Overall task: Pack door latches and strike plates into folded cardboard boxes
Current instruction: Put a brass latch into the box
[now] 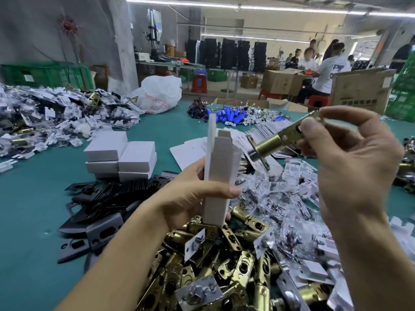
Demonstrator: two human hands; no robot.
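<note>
1. Above the worktop (33, 198), my left hand (190, 189) grips a cardboard box (221, 171) upright, its open end up for loading.
2. My right hand (350, 158) pinches a brass latch (276, 142) by its tail, with the bolt end angled toward that opening and not yet inside.
3. Black strike plates (107, 198) lie within reach on my left.

L hand (192, 191) curled gripping, R hand (350, 169) raised, pinching.

Plain white cardboard box (221, 176), the landmark, seen against a teal table cover (33, 198). Right of the box: a brass-yellow latch (278, 140) with silvery bolt. Below it: a pile of latches (224, 265), brass-gold. Left of it: strike plates (107, 198), black and grey, and closed boxes (121, 153), plain white. Beyond it: blue parts (226, 115).
</note>
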